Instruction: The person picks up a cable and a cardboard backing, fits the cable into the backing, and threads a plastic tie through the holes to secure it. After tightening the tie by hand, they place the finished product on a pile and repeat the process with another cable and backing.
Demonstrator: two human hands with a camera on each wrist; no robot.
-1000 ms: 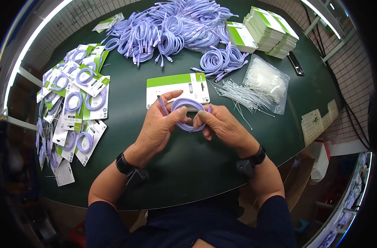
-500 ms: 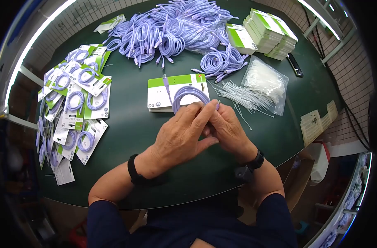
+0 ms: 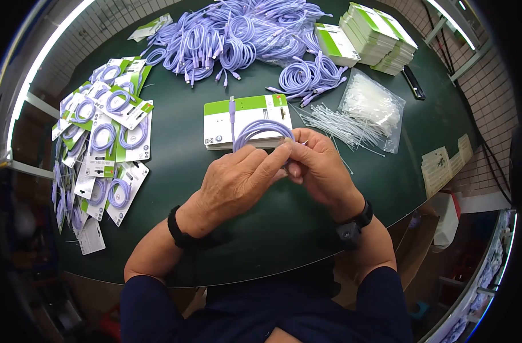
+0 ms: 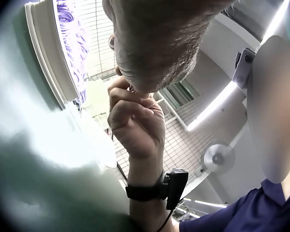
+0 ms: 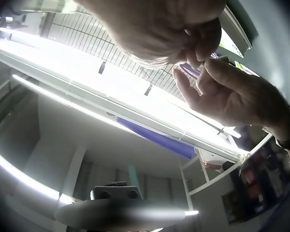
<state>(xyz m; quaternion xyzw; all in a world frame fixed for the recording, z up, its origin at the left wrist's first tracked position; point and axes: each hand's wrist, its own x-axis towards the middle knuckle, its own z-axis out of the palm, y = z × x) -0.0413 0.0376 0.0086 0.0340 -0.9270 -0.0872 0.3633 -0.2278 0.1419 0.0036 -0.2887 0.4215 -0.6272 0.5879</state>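
Note:
A coiled purple charging cable (image 3: 261,127) is held up in front of a stack of green-and-white packaging cards (image 3: 216,123). One connector (image 3: 232,107) sticks up from the coil's left side and overlaps the cards in the head view. My left hand (image 3: 229,182), back upward, reaches across the coil's lower part and pinches at its right side. There my right hand (image 3: 324,171) grips the coil between thumb and curled fingers. The fingertips of both hands meet at that spot and hide the lower coil. In the right wrist view, a bit of purple cable (image 5: 189,71) shows between the hands.
Loose white cable ties (image 3: 341,127) lie right of the cards, beside a clear bag of ties (image 3: 372,106). Carded cables (image 3: 103,137) pile up at left. A heap of purple cables (image 3: 232,40) fills the back, with stacked cards (image 3: 381,37) and a black-handled tool (image 3: 413,83) at right.
My left hand has left the coil's left side and crossed to its right side, turning back upward, to meet my right hand. The connector now points up over the cards.

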